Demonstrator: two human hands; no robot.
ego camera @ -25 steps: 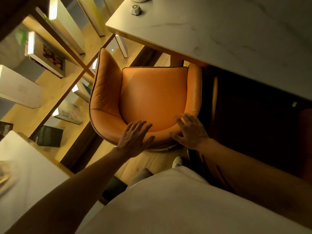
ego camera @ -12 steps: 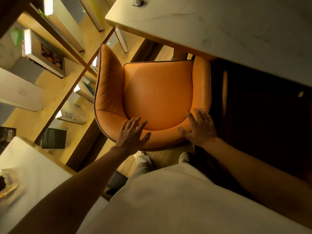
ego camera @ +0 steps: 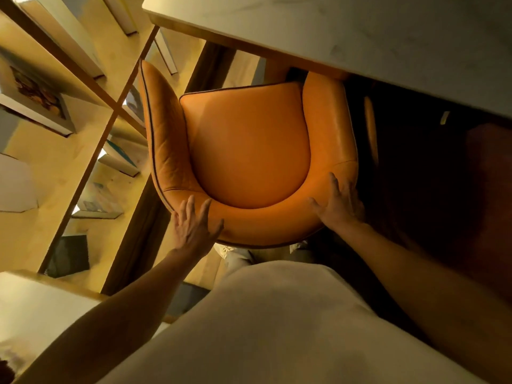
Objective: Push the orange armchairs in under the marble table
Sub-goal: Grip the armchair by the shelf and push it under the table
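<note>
Only partly in, the chair (ego camera: 249, 145) has its far right arm under the table (ego camera: 360, 37), seat mostly showing, while the left hand (ego camera: 194, 228) and right hand (ego camera: 339, 203) press flat, fingers straight, on its near back.

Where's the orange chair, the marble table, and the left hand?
orange armchair (ego camera: 249, 151): head view, middle of the seat cushion.
marble table (ego camera: 360, 37): head view, bare part of its top.
left hand (ego camera: 194, 230): head view, back of the hand.
</note>
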